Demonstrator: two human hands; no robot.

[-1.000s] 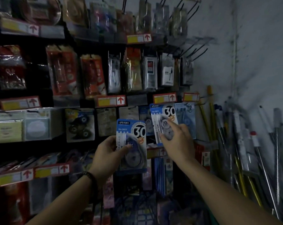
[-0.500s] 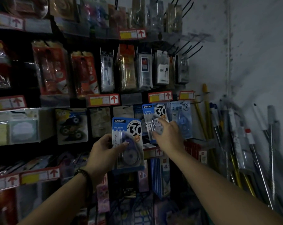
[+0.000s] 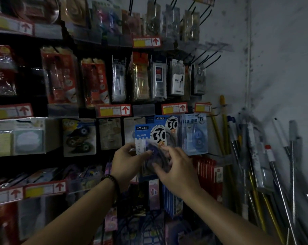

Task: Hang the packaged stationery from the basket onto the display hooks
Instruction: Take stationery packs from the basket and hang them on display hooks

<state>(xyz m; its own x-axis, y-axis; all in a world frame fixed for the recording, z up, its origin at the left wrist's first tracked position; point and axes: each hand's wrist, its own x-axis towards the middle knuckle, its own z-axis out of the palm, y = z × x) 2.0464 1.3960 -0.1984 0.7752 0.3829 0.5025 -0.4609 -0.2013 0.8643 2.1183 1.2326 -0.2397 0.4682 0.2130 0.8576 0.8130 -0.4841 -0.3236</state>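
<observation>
Both hands hold one blue tape pack (image 3: pixel 150 138), just in front of its hung twin (image 3: pixel 172 123): my left hand (image 3: pixel 128 161) pinches the left edge, my right hand (image 3: pixel 178 167) curls over the blister. I'd raise it, line its hole with the twin's hook, hidden from me, and slide straight. The light-blue pack (image 3: pixel 195 137) crowds the right; poles (image 3: pixel 256 156) lean beyond.

near pack (image 3: pixel 149 137) in frt of hung pack (image 3: pixel 172 122) | poles (image 3: pixel 291 147) far R
</observation>
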